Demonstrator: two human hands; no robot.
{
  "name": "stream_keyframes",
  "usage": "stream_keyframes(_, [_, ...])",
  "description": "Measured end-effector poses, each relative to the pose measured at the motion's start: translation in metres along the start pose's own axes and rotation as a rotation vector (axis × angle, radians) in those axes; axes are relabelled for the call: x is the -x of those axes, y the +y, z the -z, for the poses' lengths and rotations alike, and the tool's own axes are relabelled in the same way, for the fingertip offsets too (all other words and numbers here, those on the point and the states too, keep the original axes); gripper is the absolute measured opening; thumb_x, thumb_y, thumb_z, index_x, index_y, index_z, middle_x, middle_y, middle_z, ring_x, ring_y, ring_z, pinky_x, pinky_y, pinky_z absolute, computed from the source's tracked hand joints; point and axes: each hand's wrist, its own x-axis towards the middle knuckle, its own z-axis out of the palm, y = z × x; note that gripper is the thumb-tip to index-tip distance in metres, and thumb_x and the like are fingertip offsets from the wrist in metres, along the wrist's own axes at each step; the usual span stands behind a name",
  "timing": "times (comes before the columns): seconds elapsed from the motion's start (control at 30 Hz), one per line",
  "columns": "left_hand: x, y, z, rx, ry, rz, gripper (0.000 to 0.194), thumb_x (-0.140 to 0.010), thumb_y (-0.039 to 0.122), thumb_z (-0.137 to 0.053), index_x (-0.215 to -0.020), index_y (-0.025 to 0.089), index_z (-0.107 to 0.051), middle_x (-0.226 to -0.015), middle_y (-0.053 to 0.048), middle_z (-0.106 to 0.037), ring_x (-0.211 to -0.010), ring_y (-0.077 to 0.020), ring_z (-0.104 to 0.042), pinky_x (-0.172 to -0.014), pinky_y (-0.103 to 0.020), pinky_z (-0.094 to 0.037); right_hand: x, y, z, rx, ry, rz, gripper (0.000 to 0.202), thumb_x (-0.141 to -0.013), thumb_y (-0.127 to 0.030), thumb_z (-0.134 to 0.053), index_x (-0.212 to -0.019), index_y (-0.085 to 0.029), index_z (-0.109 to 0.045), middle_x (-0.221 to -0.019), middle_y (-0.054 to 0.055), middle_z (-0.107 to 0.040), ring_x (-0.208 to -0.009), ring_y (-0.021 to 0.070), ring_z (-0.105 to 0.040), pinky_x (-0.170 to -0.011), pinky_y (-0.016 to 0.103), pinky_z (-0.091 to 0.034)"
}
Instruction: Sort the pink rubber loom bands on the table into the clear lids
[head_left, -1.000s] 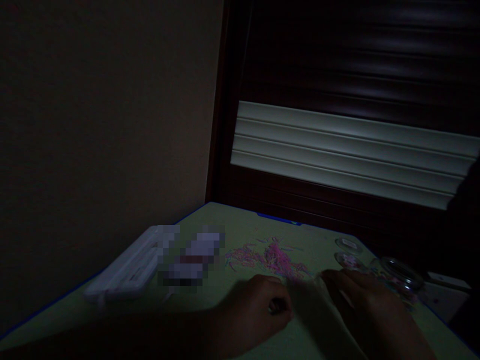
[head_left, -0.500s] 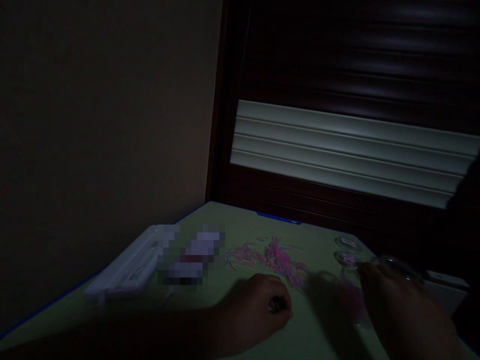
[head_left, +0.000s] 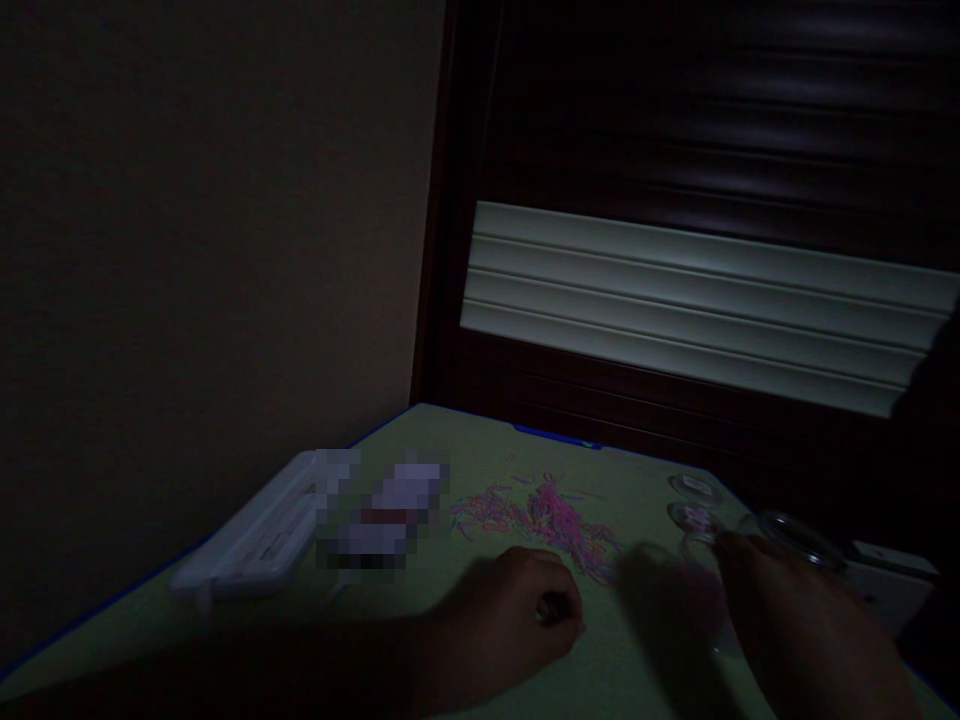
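Observation:
A loose heap of thin pink and multicoloured strands [head_left: 566, 520] lies on the pale green table [head_left: 420, 435]. Just in front of it my left hand [head_left: 525, 620] rests with its fingers curled and the fingertips pressed together; anything between them is too small to tell. On the right, my right hand [head_left: 802, 620] hangs beside a clear container with pink contents [head_left: 697, 595], its fingers pointing down and closed. What its fingertips hold is hidden in the dark. Behind that container are a small round dish with pinkish bits [head_left: 696, 518] and a clear round lid [head_left: 695, 487].
To the left lie a long white case [head_left: 251, 540] and a pixelated flat object [head_left: 394, 510]. A round clear rim [head_left: 799, 535] and a pale box [head_left: 892, 575] are beyond my right hand. A wall borders the table's left side, with dark panelling behind.

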Motion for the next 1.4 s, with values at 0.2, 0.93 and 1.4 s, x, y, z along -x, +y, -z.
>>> stream_keyframes(0.2, [0.0, -0.001, -0.001, 0.003, 0.002, -0.007, 0.008, -0.074, 0.019, -0.055, -0.076, 0.019, -0.063, -0.078, 0.003, -0.06, -0.071, -0.0102, -0.056, -0.063, -0.017, -0.04, -0.001, -0.002, 0.001, -0.021, -0.054, -0.001, 0.032, -0.075, -0.005, -0.04, -0.095, -0.014, -0.062, -0.093, 0.013, -0.066, -0.081, 0.029, -0.061, -0.071, 0.042, -0.044])
stream_keyframes(0.93, [0.0, 0.002, 0.0, -0.057, -0.01, -0.054, 0.008, -0.074, 0.016, -0.056, -0.077, 0.019, -0.063, -0.076, 0.004, -0.059, -0.07, -0.0094, -0.055, -0.062, -0.017, -0.038, -0.004, -0.04, -0.022, -0.443, -0.011, 0.552, 0.018, -0.064, -0.002, -0.055, -0.065, -0.02, -0.056, -0.061, -0.001, -0.057, -0.054, 0.0141, -0.052, -0.049, 0.024, -0.033])
stream_keyframes(1.4, [-0.001, 0.006, 0.03, -0.45, -0.115, -0.256, 0.009, -0.081, 0.01, -0.05, -0.077, 0.016, -0.056, -0.077, 0.0, -0.058, -0.077, -0.0126, -0.053, -0.069, -0.02, -0.038, -0.006, -0.042, -0.027, -0.457, -0.049, 0.521, 0.018, -0.069, -0.004, -0.055, -0.071, -0.022, -0.059, -0.065, 0.0, -0.06, -0.057, 0.015, -0.055, -0.051, 0.024, -0.035])
